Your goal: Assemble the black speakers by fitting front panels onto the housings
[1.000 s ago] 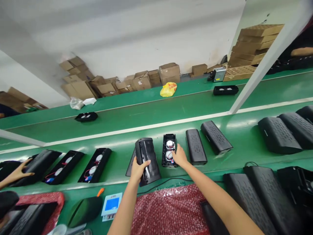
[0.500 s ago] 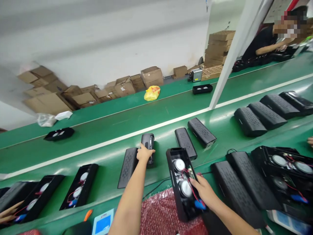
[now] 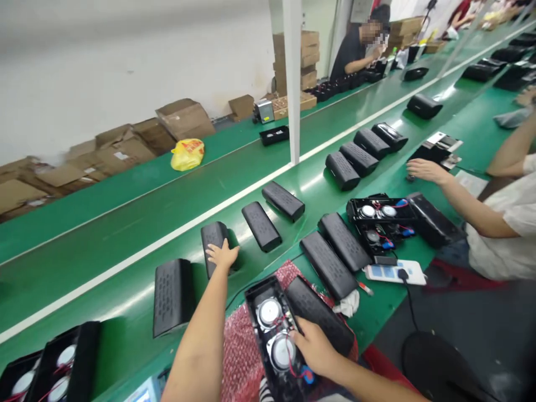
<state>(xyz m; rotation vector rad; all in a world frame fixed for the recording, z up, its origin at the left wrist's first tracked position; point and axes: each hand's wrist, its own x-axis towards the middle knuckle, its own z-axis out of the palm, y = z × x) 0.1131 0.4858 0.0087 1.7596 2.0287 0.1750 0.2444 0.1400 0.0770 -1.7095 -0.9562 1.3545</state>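
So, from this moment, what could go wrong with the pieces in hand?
Two risks: the right hand grips the open housing near exposed red wires, so a finger could snag or loosen one. The left hand lies on a closed casing; a sideways push might slide it along the glossy green surface into a neighbouring casing.

We couldn't read any wording: red print [image 3: 194,147] on the yellow bag [image 3: 184,160], yellow label [image 3: 267,118] on the silver device [image 3: 263,108], pale label [image 3: 121,156] on a carton [image 3: 136,158], all too small or blurred.
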